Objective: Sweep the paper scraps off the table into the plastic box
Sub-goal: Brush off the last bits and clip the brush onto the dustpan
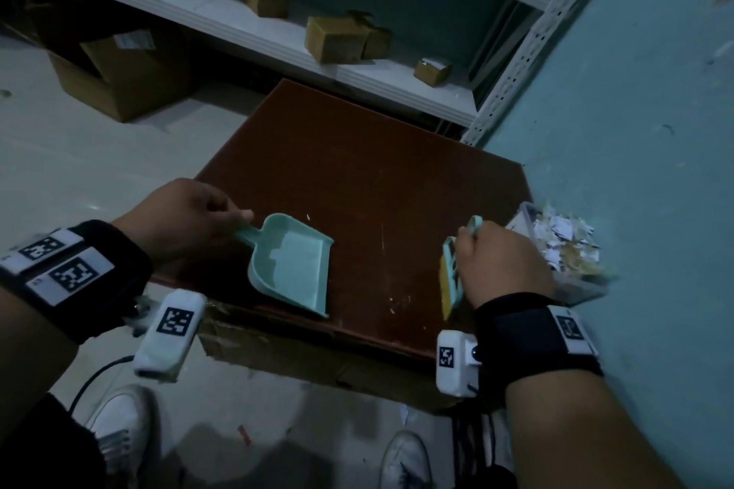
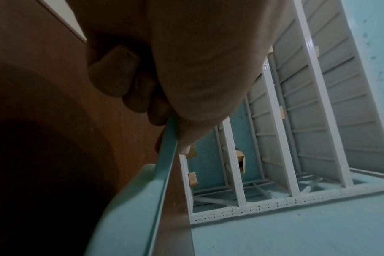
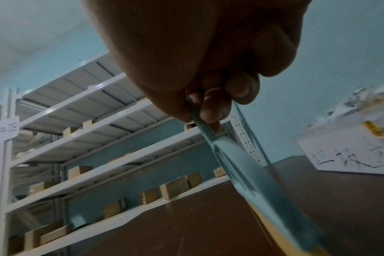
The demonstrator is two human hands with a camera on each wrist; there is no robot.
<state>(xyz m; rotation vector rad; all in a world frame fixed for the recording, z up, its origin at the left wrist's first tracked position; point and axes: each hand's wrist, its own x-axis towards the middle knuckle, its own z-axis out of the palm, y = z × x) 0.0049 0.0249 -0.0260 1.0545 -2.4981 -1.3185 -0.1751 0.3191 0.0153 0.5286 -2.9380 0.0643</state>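
Note:
A mint-green dustpan (image 1: 292,266) lies on the dark brown table (image 1: 357,171), mouth toward the near edge. My left hand (image 1: 186,218) grips its handle (image 2: 164,155) with curled fingers. My right hand (image 1: 500,262) holds a small mint brush (image 1: 452,274) with yellow bristles, its handle (image 3: 210,136) pinched between thumb and fingers. A clear plastic box (image 1: 564,250), heaped with white and tan paper scraps (image 1: 564,234), stands at the table's right edge beside my right hand. A few tiny scraps (image 1: 397,304) lie near the front edge.
White metal shelving (image 1: 278,32) with small cardboard boxes (image 1: 337,40) stands behind the table. A teal wall (image 1: 635,131) borders the right side. A large carton (image 1: 119,71) sits on the floor at left. My white shoes (image 1: 119,429) and cables are below the table's front edge.

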